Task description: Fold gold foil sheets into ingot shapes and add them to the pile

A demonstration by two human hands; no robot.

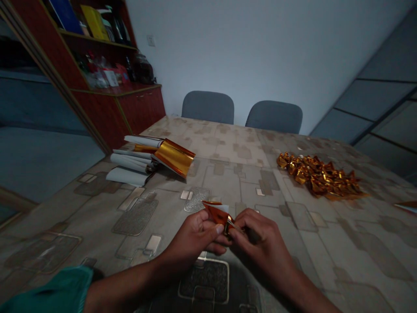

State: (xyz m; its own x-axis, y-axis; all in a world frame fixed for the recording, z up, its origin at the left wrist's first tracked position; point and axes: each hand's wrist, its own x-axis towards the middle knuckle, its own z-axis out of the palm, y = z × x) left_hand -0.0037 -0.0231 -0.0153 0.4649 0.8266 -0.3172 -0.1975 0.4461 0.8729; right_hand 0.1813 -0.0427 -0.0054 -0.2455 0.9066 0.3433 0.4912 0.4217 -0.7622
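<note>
A small piece of shiny orange-gold foil paper (216,214), partly folded and with a pale inner side showing, is held between both hands above the table's near part. My left hand (198,232) grips its left and lower side, thumb on top. At its right end, the fingers of my right hand (257,230) pinch the folded foil. Loose stacks of gold foil sheets (176,156) with whitish backs lie curled at the left of the table. Several folded gold foil pieces (321,176) are heaped together at the right.
The table (224,171) has a patterned cover. Two grey chairs (208,106) stand at its far edge, before a pale wall. A red-brown cabinet (140,108) with shelves is at the back left. Another foil piece (407,206) lies near the right edge.
</note>
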